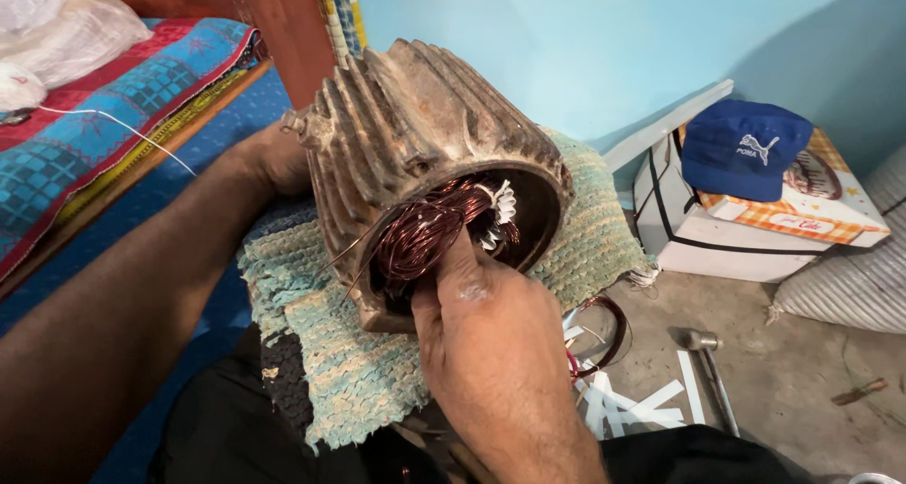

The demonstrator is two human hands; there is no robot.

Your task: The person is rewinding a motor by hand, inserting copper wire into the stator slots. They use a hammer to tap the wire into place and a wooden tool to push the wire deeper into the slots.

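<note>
In the middle of the frame a person holds a ribbed, grimy motor housing tilted on its side, its open end facing down toward the lower middle. It rests on a green and cream woven cloth spread over the person's lap. Inside the opening sit bundles of copper wire with small white paper strips sticking out at the rim.

The right hand comes up from the lower middle, thumb pushed into the opening and pressing on the copper wire; its grip is on the coil and the lower rim, though the fingers underneath are hidden. The left hand reaches in from the left and lies against the far side of the housing, behind the ribs; I cannot tell how its grip stands, as the fingers are out of sight.

At the right, on the concrete floor, lie a hammer, white strips and a loop of wire. Further up right, a blue cap sits on a white box. In the upper left lies a red and blue patterned bedcover.
</note>
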